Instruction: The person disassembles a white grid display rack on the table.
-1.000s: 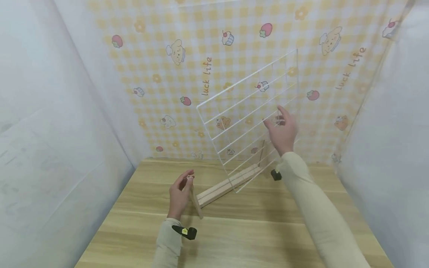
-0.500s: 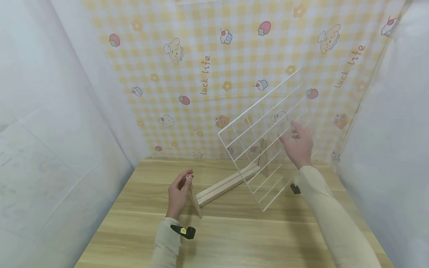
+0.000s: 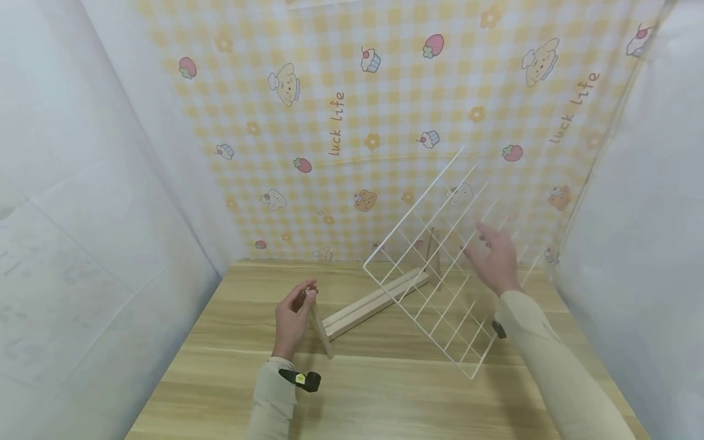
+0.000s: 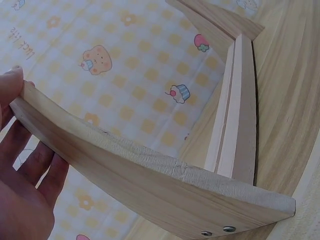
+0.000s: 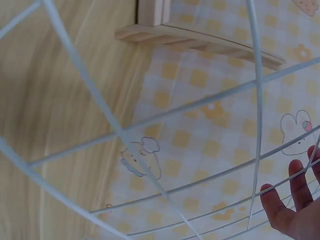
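In the head view, the grid (image 3: 455, 261) is in the air above the right part of the counter (image 3: 385, 397), slanting, with one corner pointing left and another down toward the viewer. Its far side fades against the checked cloth (image 3: 319, 122), so I cannot tell which way its long axis runs. The right hand (image 3: 497, 263) holds it, fingers half bent; the exact grip is blurred. The frame (image 3: 379, 305) stands on the counter, its long axis going from near left to far right; its far end is seen through the wires. The left hand (image 3: 291, 321) pinches the top of the near upright.

In the left wrist view, this upright (image 4: 150, 170) slopes from the left hand down to the right, where two screws (image 4: 229, 229) show. The hand is cut by the left edge, the far upright by the top edge.

In the right wrist view, the grid runs out of the picture on several sides. Fingertips of the right hand are at the wires; the palm is mostly cut off.
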Tool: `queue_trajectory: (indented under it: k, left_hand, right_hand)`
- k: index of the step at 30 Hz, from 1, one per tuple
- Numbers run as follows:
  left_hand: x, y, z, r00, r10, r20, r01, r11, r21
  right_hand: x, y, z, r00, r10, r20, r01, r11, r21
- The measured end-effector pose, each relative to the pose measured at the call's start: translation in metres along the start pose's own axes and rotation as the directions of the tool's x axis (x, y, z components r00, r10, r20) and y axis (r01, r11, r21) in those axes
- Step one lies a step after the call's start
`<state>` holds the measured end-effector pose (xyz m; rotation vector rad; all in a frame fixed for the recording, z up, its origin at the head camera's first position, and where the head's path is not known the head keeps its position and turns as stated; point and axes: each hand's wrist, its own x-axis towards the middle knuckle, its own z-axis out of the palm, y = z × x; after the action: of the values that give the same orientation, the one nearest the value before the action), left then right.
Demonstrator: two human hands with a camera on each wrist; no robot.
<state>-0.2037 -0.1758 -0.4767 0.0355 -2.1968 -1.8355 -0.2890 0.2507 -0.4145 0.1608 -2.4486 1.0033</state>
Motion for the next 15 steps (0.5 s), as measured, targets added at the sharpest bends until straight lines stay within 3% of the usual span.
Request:
queue_trajectory:
  k: [5,15]
  left_hand:
    - [-0.003,0.005,0.0,1.0,-0.018,-0.008,0.018,1.0,-0.002]
    - [-0.009,-0.002,-0.005,1.0,-0.007,-0.022,0.007,1.0,0.003]
  right_hand:
    - [-0.007,0.011,0.003,0.998,-0.043,0.051,0.047,0.997,-0.067]
    - [-0.024,0.028,0.008,0.978,-0.066,0.199,0.097,0.983,-0.154]
